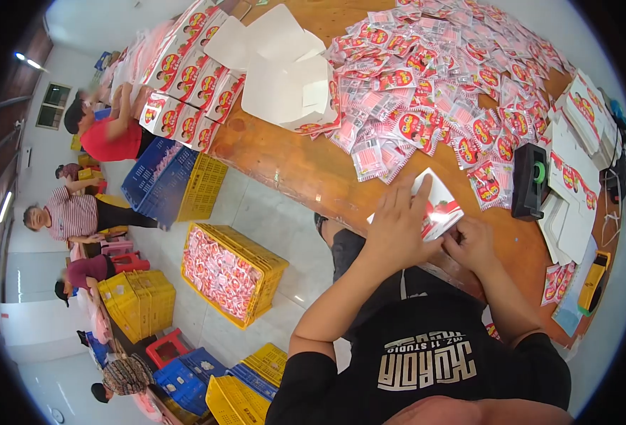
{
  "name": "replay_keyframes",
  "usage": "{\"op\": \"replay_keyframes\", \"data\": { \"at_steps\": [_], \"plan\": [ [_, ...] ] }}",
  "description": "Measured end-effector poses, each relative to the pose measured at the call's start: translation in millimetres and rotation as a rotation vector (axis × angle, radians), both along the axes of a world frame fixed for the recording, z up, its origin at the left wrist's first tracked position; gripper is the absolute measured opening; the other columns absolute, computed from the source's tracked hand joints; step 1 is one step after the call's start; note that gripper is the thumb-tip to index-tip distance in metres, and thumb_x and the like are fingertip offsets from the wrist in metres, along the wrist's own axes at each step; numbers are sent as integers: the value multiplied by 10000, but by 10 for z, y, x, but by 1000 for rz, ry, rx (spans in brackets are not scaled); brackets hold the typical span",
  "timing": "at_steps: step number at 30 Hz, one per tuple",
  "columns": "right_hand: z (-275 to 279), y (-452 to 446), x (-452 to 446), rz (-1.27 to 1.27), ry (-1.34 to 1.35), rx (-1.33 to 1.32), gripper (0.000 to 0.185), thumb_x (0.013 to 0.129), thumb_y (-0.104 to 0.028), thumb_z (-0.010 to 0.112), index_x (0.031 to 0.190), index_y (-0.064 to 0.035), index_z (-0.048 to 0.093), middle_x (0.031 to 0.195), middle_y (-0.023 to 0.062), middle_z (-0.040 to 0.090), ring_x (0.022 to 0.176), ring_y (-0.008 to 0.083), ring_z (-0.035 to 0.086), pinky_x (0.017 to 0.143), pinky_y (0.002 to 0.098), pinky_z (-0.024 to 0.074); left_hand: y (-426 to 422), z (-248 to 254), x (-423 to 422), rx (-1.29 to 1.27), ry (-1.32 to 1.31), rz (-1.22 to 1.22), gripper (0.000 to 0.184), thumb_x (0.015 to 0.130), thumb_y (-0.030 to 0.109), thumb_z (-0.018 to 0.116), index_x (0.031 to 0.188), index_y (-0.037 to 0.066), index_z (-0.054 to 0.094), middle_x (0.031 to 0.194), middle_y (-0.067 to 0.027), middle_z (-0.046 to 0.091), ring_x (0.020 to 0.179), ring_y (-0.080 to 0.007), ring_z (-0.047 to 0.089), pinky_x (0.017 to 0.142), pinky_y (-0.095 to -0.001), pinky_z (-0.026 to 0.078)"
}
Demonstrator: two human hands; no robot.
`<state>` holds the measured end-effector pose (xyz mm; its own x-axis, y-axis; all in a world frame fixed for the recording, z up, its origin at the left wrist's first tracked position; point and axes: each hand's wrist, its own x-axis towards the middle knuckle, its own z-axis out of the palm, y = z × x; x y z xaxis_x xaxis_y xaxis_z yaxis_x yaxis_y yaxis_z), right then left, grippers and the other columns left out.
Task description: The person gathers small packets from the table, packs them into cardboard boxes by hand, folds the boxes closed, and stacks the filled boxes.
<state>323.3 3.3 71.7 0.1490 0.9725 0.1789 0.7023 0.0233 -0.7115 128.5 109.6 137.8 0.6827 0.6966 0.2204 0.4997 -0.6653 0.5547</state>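
A small white carton with red print (437,201) is held just above the near edge of the wooden table. My left hand (402,221) wraps its left side, fingers laid along the panel. At the lower right corner, my right hand (471,244) is closed, with thumb and fingers pinching the carton's edge. Beyond the hands lies a large heap of small pink-and-red printed sachets (426,92). An open white box (285,85) with raised flaps stands on the table to the upper left.
Stacked printed cartons (185,78) stand at the far left of the table. To the right are a black tape dispenser (530,180) and flat carton blanks (568,184). A yellow crate (256,262) full of sachets sits on the floor. Several people work at the left among blue and yellow crates.
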Motion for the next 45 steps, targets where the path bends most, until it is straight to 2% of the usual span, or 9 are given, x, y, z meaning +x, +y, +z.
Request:
{"op": "replay_keyframes", "data": {
  "at_steps": [5, 10, 13, 17, 26, 28, 34, 40, 45],
  "plan": [
    [40, 2, 20, -11, 74, 4, 178, 786, -128, 803, 724, -61, 650, 679, 89, 649, 558, 247, 653, 533, 359, 502, -169, 112, -306, 26, 5, 44, 1086, 644, 351, 910, 1562, 23, 431, 1506, -257, 473, 1323, -447, 528, 1108, -517, 437],
    [127, 8, 74, 6, 206, -69, 175, 822, -142, 803, 744, -59, 670, 682, 82, 652, 579, 226, 666, 554, 347, 517, -271, 287, -826, -141, -249, 49, 1121, 637, 270, 926, 1576, -15, 384, 1524, -289, 454, 1362, -472, 512, 1155, -515, 409],
    [90, -1, 94, 21, 281, -80, 154, 832, -136, 795, 758, -55, 685, 685, 78, 656, 586, 220, 671, 559, 344, 519, -320, 263, -1197, -276, -401, 216, 1139, 645, 283, 912, 1573, -65, 352, 1488, -274, 484, 1370, -418, 523, 1161, -500, 397],
    [104, 0, 99, 27, 318, -100, 154, 834, -134, 794, 762, -49, 687, 692, 77, 658, 586, 220, 672, 560, 341, 518, -228, 337, -1457, -147, -447, 405, 1158, 656, 230, 900, 1596, -72, 294, 1499, -208, 466, 1369, -317, 510, 1172, -451, 385],
    [143, 11, 102, 23, 302, -64, 167, 830, -124, 791, 738, -46, 676, 677, 78, 648, 579, 217, 663, 558, 340, 511, 738, 967, -2213, 141, -251, 620, 1037, 691, 123, 838, 1596, -23, 356, 1514, -178, 485, 1392, -280, 502, 1188, -414, 384],
    [172, 23, 104, 26, 275, -58, 171, 829, -123, 790, 734, -45, 671, 675, 78, 645, 576, 219, 657, 553, 341, 505, 1106, 1157, -2350, 88, -105, 692, 985, 736, 169, 883, 1570, -28, 399, 1469, -190, 514, 1361, -299, 525, 1148, -414, 423],
    [129, 20, 88, 17, 237, -20, 183, 832, -123, 785, 725, -47, 659, 665, 75, 633, 566, 225, 637, 547, 344, 496, 2143, 848, -2651, 216, 367, 714, 1008, 749, 392, 902, 1531, -47, 443, 1467, -279, 504, 1378, -417, 498, 1169, -459, 410],
    [106, 24, 24, -15, 138, -24, 193, 832, -109, 788, 718, -50, 643, 659, 77, 622, 552, 218, 622, 532, 337, 480, 2823, 717, -2511, 409, 494, 601, 1015, 723, 430, 876, 1522, -52, 478, 1467, -289, 515, 1344, -428, 546, 1126, -457, 472],
    [114, 28, -16, -24, 125, -22, 197, 834, -84, 787, 714, -48, 636, 646, 86, 587, 531, 223, 598, 510, 343, 454, 3070, 1438, -2806, 306, 313, 516, 976, 735, 338, 906, 1510, -73, 478, 1436, -294, 569, 1347, -393, 563, 1156, -432, 444]
  ]
}}
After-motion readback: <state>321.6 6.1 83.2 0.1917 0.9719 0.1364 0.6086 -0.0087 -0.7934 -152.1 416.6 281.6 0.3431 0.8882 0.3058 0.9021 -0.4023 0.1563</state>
